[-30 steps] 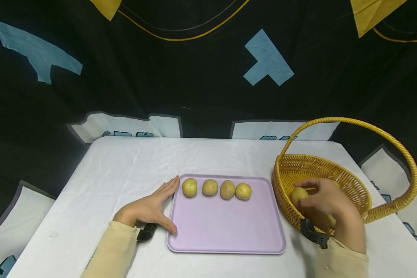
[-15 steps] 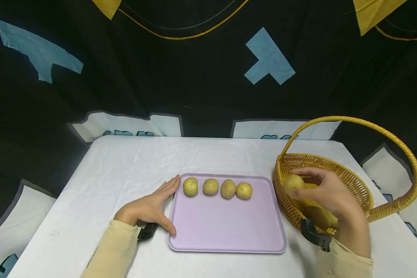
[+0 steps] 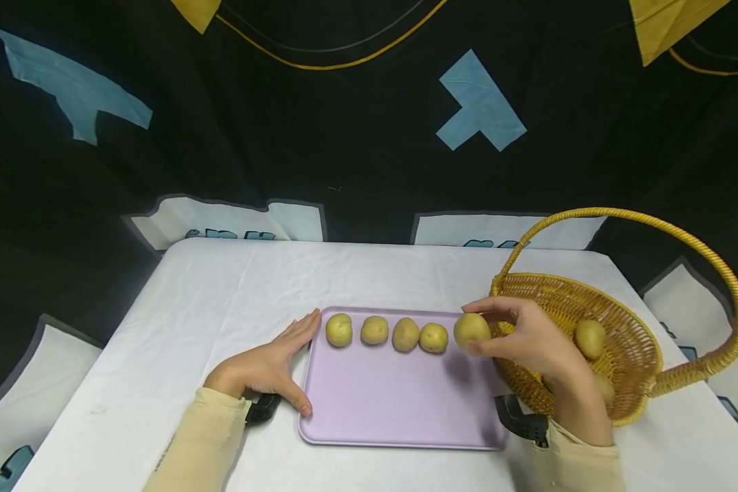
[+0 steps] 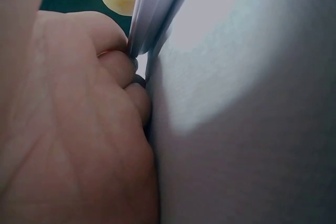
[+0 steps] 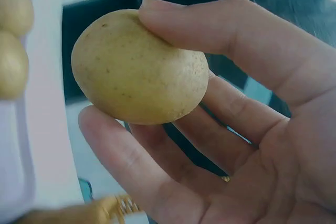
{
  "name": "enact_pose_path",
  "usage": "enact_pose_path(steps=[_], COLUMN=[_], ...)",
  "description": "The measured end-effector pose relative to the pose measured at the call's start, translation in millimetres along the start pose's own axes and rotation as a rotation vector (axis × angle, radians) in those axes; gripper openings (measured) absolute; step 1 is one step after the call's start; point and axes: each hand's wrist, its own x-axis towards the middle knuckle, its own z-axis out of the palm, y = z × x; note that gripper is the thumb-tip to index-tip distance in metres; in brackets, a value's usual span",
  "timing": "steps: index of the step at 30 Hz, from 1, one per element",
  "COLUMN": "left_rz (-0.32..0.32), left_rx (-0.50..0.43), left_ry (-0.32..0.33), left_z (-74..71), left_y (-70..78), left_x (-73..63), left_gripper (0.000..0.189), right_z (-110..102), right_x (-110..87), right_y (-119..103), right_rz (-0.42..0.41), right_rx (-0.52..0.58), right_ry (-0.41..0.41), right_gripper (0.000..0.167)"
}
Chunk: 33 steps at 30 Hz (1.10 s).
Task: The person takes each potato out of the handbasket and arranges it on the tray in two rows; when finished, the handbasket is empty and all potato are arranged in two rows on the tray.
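My right hand point(image 3: 531, 342) pinches a yellow potato point(image 3: 470, 330) between thumb and fingers, above the right edge of a lilac tray point(image 3: 400, 403). Close up in the right wrist view, the potato point(image 5: 131, 69) is round and smooth with small brown specks. Several more potatoes point(image 3: 405, 335) lie in a row along the tray's far side. At the tray's left edge rests my left hand point(image 3: 264, 365), its fingers spread and thumb touching the rim. The left wrist view shows its fingers point(image 4: 118, 69) against the tray's side, low over the white cloth.
A yellow wicker basket point(image 3: 559, 280) with a tall arched handle point(image 3: 728, 287) stands right of the tray. Inside are more potatoes point(image 3: 590, 339), some partly hidden by my right arm. A black curtain point(image 3: 252, 150) hangs behind the white-covered table point(image 3: 221, 294).
My right hand has lifted a potato out of the basket and carried it left to the tray's right edge. The left hand stays at the tray's left rim.
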Motion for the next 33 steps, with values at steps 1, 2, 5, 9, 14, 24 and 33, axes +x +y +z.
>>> enact_pose_path(steps=[1,2,5,9,14,24,33], left_rz=[0.008,0.010,0.014,0.007,0.006,0.007,-0.001], left_rx=[0.000,-0.001,0.002,0.004,0.005,0.011,0.012], left_ry=[0.001,0.000,-0.001,-0.004,-0.003,-0.002,-0.004], left_z=[0.1,0.1,0.3,0.8,0.7,-0.5,-0.3], left_y=[-0.2,-0.2,-0.6,-1.4,-1.5,-0.8,-2.2], left_x=[0.2,0.3,0.8,1.7,1.3,-0.1,0.7], left_gripper=[0.152,0.152,0.152,0.153,0.153,0.153,0.152], right_z=[4,8,22,43,72,133,169], right_x=[2.5,5.0,12.7,20.9,29.9,40.9,41.6], right_y=[-1,-2,-5,-7,-8,-15,-16], right_rz=[-0.005,-0.008,-0.002,-0.019,-0.070,-0.017,-0.011], right_rx=[0.005,0.003,-0.013,-0.031,0.010,0.077,0.126], right_ry=[-0.016,-0.032,-0.076,-0.125,-0.189,-0.201,-0.242], right_gripper=[0.049,0.049,0.049,0.048,0.045,0.050,0.049])
